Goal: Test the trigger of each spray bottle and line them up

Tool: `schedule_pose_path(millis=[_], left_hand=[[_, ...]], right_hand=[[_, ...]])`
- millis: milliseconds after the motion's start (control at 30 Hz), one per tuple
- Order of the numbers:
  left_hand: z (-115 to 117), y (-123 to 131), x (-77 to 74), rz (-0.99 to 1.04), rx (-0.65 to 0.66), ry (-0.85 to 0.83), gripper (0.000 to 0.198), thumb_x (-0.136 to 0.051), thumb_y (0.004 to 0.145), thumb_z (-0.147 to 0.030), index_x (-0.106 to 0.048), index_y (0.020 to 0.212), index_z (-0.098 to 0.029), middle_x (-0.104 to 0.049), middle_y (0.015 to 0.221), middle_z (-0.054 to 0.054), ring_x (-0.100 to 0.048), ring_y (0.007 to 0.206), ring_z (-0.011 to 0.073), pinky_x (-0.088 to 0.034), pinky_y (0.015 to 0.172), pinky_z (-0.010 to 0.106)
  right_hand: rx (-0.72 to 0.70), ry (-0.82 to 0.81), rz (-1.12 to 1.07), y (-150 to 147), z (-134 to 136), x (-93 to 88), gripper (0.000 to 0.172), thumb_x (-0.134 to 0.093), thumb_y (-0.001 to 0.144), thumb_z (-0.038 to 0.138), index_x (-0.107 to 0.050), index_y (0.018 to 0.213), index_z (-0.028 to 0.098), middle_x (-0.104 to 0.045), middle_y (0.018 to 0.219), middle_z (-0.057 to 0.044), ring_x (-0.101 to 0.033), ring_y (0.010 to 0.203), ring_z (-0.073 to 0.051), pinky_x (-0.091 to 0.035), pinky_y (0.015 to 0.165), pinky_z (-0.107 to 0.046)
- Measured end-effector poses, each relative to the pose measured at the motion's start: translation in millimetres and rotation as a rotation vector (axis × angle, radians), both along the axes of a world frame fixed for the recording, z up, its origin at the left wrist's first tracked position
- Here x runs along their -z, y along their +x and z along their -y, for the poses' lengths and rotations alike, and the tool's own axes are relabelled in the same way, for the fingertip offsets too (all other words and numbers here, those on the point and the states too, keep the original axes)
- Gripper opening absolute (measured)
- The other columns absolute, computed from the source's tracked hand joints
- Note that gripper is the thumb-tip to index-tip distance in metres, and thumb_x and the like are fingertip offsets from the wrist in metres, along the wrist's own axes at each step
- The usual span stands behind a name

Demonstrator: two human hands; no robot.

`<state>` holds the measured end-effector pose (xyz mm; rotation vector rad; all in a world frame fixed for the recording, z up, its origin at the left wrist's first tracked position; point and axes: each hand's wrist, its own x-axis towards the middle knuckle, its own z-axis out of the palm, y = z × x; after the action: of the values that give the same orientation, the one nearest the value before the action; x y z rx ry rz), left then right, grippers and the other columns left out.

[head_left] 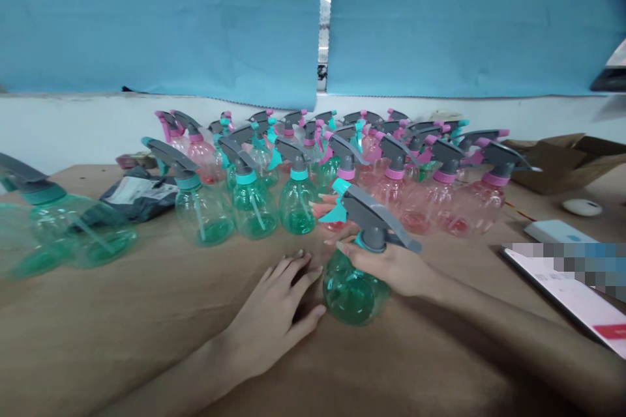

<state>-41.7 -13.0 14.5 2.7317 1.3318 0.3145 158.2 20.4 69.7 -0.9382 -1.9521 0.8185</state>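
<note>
A green spray bottle with a grey and teal trigger head stands on the brown table in front of me. My right hand is wrapped round its neck just under the trigger head. My left hand rests on the table beside the bottle's left side, fingers stretched out, thumb near the bottle's base. Behind stand several green spray bottles and several pink spray bottles in rows.
Two green bottles stand at the far left. A dark plastic bag lies behind them. At right are a cardboard box, a white mouse, a flat white device and a printed sheet. Blue curtains hang behind.
</note>
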Motion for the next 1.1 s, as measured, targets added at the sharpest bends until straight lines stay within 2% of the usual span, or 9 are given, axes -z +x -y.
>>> schedule_pose_path(millis=[133,467,600,767,900,1000,1100], left_hand=[[0.0,-0.2,-0.2,-0.001,0.000,-0.004,0.045,-0.046,0.089,-0.038,-0.040,0.129,-0.018,-0.037,0.136,0.011,-0.032,0.124,0.0277,-0.030,0.098,0.046],[0.6,-0.8,1.7,0.015,0.001,0.001,0.044,-0.046,0.089,-0.038,-0.041,0.128,-0.018,-0.038,0.136,0.011,-0.032,0.124,0.0278,-0.031,0.097,0.046],[-0.3,-0.7,1.2,0.013,0.001,-0.001,0.044,-0.046,0.089,-0.038,-0.042,0.127,-0.018,-0.038,0.137,0.011,-0.033,0.123,0.0284,-0.032,0.096,0.046],[0.4,-0.2,1.2,0.011,0.000,0.000,0.046,-0.046,0.089,-0.039,-0.040,0.129,-0.017,-0.038,0.136,0.011,-0.033,0.123,0.0283,-0.032,0.096,0.046],[0.9,-0.9,2.1,0.016,0.004,0.005,0.043,-0.045,0.089,-0.039,-0.042,0.127,-0.018,-0.038,0.136,0.011,-0.032,0.123,0.0281,-0.031,0.097,0.046],[0.2,-1.0,2.5,0.024,0.009,0.004,0.044,-0.046,0.089,-0.038,-0.041,0.128,-0.019,-0.039,0.135,0.011,-0.033,0.123,0.0280,-0.031,0.097,0.046],[-0.3,-0.7,2.8,0.029,0.011,0.004,0.045,-0.046,0.089,-0.038,-0.040,0.129,-0.019,-0.040,0.134,0.012,-0.033,0.123,0.0276,-0.031,0.097,0.046]], right_hand=[[-0.024,0.012,-0.008,0.5,-0.6,-0.1,0.019,-0.049,0.076,0.025,-0.067,0.082,0.021,-0.065,0.084,-0.002,-0.060,0.071,-0.014,-0.052,0.066,-0.028],[-0.009,0.033,-0.024,-0.9,-0.2,-1.2,0.017,-0.050,0.074,0.023,-0.066,0.079,0.022,-0.065,0.081,-0.002,-0.059,0.067,-0.014,-0.052,0.066,-0.031],[-0.040,0.020,-0.043,-0.7,0.0,-2.5,0.017,-0.050,0.074,0.021,-0.066,0.078,0.022,-0.065,0.078,-0.001,-0.062,0.073,-0.015,-0.052,0.070,-0.030],[-0.061,-0.010,-0.036,0.9,-1.6,-1.0,0.014,-0.051,0.075,0.021,-0.065,0.077,0.022,-0.066,0.084,-0.001,-0.062,0.072,-0.014,-0.052,0.068,-0.028],[-0.072,-0.027,-0.022,2.1,-2.1,0.6,0.018,-0.050,0.074,0.018,-0.063,0.084,0.024,-0.064,0.081,0.001,-0.062,0.070,-0.014,-0.052,0.067,-0.029],[-0.037,-0.039,-0.052,2.7,-0.6,0.0,0.023,-0.050,0.071,0.016,-0.058,0.092,0.024,-0.064,0.085,0.000,-0.062,0.069,-0.015,-0.053,0.063,-0.030],[-0.019,-0.012,-0.087,2.9,1.3,-2.1,0.020,-0.051,0.070,0.018,-0.055,0.089,0.024,-0.064,0.086,0.000,-0.062,0.071,-0.016,-0.053,0.063,-0.030]])
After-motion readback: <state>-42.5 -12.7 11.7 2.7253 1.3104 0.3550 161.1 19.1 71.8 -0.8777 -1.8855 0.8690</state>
